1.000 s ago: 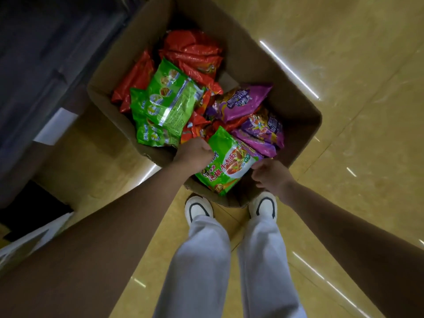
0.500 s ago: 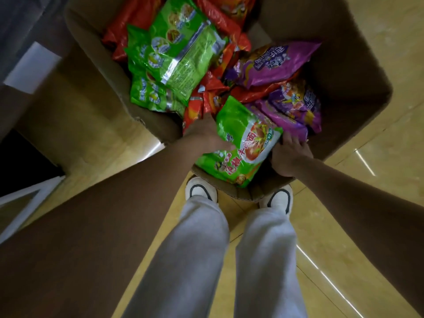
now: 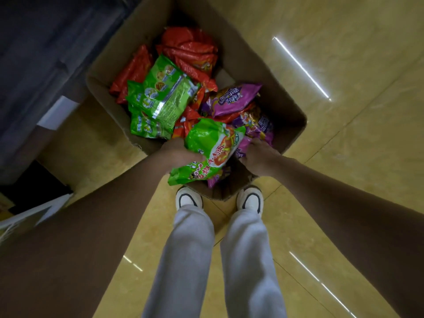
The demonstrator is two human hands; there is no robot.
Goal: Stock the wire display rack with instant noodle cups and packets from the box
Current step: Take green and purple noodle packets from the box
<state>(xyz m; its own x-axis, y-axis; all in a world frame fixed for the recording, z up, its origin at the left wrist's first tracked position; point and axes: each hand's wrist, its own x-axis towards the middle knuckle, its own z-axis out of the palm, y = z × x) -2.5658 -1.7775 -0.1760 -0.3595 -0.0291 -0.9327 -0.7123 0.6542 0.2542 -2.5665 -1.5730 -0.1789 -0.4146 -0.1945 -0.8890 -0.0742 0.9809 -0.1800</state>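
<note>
Green crinkly plastic noodle packet (image 3: 210, 149) with red lettering sits tilted over the near corner of the open brown cardboard box (image 3: 296, 115), gripped by the left hand (image 3: 181, 154). Right hand (image 3: 258, 157) curls around a purple foil packet (image 3: 243, 148) beside it.

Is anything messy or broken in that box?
Nothing looks broken. The packets just lie jumbled in the cardboard box, and the green packet in the left hand sticks out over the box's near edge.
</note>
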